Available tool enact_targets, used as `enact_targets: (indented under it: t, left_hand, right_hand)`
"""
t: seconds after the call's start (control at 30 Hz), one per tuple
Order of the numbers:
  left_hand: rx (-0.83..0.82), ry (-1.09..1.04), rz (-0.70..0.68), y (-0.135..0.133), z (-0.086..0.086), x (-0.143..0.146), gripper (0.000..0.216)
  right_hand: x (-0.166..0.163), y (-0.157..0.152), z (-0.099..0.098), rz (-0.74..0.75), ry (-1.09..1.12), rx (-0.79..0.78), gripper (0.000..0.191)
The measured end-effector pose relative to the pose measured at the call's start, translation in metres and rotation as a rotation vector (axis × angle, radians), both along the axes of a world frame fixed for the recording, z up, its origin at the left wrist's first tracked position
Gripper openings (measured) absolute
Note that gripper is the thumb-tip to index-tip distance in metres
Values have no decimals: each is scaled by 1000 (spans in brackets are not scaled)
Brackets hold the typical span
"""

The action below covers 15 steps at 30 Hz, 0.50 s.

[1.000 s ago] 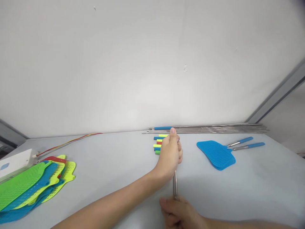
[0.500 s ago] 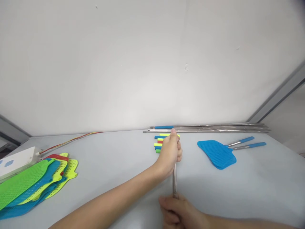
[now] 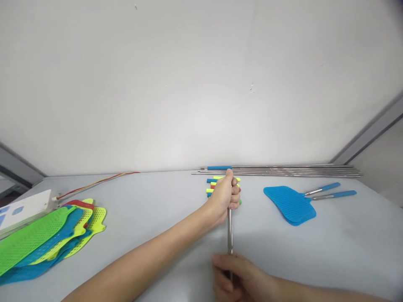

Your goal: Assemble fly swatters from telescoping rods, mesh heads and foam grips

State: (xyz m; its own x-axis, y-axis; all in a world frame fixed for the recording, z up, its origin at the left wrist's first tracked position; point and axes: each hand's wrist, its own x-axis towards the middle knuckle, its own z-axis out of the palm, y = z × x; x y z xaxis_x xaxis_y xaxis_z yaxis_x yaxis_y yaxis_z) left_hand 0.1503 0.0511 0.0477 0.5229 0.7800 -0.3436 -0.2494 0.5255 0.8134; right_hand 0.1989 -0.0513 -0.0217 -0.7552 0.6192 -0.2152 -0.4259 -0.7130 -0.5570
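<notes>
My left hand (image 3: 224, 196) is closed around the upper part of a metal rod (image 3: 230, 230), its thumb lying along the top. Lower down, near the bottom edge of the view, my right hand (image 3: 239, 274) grips the same rod between thumb and curled fingers. The rod points away from me; a bare shiny length shows between both hands, and its far end is hidden in my left hand. Just behind the left hand lie several short coloured handle sleeves (image 3: 209, 191), partly covered by it.
Several thin metal rods (image 3: 283, 172) lie along the wall, one with a blue sleeve (image 3: 217, 168). Blue fly swatters (image 3: 289, 204) with blue grips rest at the right. At the left are stacked perforated swatter heads (image 3: 34, 239), beside a white box (image 3: 28, 212) with a coloured cable (image 3: 94, 184).
The view has shifted slightly, so the table items sit a little differently in it. Both hands keep their hold on the rod; the left fingers show more wrapped around it.
</notes>
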Motion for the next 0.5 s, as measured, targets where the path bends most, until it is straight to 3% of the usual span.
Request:
enact_targets:
  t: [0.5]
  left_hand:
    - [-18, -63, -15, 15, 5, -10, 31]
  right_hand:
    - [5, 2, 10, 25, -60, -157, 32]
